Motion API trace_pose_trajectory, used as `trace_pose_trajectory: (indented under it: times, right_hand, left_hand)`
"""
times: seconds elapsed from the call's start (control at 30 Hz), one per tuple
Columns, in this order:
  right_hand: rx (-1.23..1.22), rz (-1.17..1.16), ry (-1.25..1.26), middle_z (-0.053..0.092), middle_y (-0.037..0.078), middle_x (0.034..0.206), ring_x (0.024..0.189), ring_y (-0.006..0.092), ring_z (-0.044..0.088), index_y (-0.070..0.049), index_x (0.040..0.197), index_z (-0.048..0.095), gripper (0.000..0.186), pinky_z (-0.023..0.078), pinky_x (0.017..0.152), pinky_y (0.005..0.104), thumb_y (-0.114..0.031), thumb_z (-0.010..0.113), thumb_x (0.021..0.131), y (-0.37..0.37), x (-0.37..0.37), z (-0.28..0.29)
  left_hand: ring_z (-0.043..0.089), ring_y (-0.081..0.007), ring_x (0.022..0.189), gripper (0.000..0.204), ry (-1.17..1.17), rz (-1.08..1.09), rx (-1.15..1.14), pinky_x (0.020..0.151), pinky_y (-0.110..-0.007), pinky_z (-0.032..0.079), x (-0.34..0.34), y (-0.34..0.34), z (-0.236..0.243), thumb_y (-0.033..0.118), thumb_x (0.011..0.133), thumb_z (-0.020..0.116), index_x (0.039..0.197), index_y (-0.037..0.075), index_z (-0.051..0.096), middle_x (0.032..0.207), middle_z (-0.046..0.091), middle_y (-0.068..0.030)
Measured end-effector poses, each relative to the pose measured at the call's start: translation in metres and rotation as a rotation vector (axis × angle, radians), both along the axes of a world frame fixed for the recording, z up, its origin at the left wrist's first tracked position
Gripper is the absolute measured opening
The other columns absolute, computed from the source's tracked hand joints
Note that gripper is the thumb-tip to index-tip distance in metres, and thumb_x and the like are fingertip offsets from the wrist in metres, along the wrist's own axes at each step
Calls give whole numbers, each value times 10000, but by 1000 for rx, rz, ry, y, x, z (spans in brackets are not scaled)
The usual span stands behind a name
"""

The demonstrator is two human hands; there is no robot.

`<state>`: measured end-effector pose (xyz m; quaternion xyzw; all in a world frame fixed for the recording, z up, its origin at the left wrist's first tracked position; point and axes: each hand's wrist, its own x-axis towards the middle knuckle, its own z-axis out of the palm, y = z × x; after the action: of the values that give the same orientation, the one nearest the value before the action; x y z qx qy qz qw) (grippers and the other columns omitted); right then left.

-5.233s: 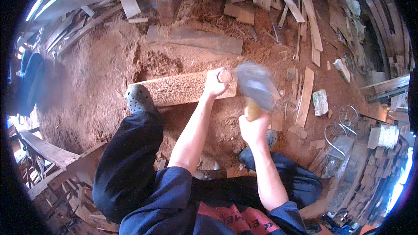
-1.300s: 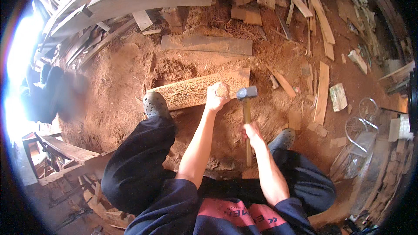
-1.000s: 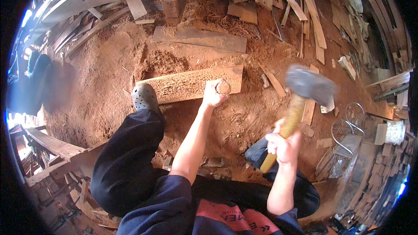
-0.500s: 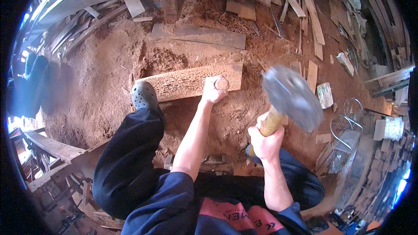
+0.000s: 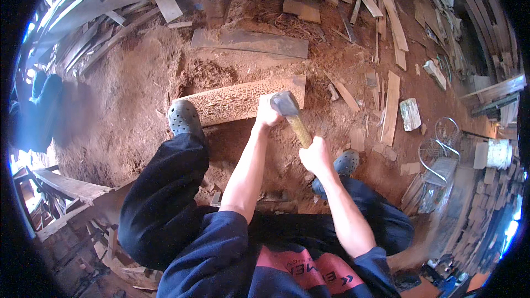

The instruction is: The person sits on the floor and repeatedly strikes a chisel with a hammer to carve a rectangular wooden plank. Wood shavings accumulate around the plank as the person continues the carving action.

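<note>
A wooden board (image 5: 226, 105), its face covered in small pits or holes, lies on the reddish dirt in front of me. My left hand (image 5: 266, 115) is closed in a fist over its right part, around an upright tool with a round top; that top is now hidden under the hammer's head. My right hand (image 5: 316, 157) grips the yellowish handle of a hammer (image 5: 300, 131), whose grey metal head is right at the top of my left fist. My left shoe (image 5: 185, 118), grey with holes, presses on the board's left end.
My right shoe (image 5: 346, 162) is on the dirt to the right. Another plank (image 5: 251, 43) lies beyond the board. Loose wood strips (image 5: 391, 107), a pale block (image 5: 410, 114), a wire-framed item (image 5: 439, 157) and a white bucket (image 5: 499, 154) are at right.
The hammer has come down and left from its raised place at right, onto the tool in my left fist. My left hand and the board have stayed in place.
</note>
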<state>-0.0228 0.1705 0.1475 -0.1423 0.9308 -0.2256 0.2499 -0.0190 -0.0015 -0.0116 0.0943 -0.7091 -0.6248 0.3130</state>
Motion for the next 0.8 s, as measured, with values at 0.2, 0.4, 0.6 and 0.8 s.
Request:
trace_pose_trajectory:
  times: [0.2,0.4,0.6,0.8]
  right_hand:
    - [-373,-8,47,613,162,663,639,274,628,23,862,595,213,484,614,358,-57,628,667,-8,5,71]
    - [61,4,-131,637,257,852,822,386,628,9,927,629,260,497,706,398,-121,582,707,-22,-12,-2]
    - [-319,-293,-231,554,81,568,399,165,515,11,767,557,125,408,364,305,-27,603,657,-2,-19,-25]
    - [-113,-311,-402,582,127,576,465,211,568,12,704,568,101,460,424,351,-87,571,686,16,-39,-109]
  left_hand:
    - [527,-181,544,180,-222,45,63,559,-310,443,12,-7,14,180,574,632,672,44,566,606,573,-77]
    - [470,-115,542,178,-62,58,28,519,-293,408,-3,-6,-2,186,593,639,648,49,541,594,555,-23]
    - [552,-240,601,215,-213,-5,39,586,-312,455,8,-7,-1,147,524,640,690,41,552,652,564,-98]
    - [535,-168,571,182,-250,-29,54,569,-288,454,9,-12,7,89,519,640,674,33,562,639,580,-60]
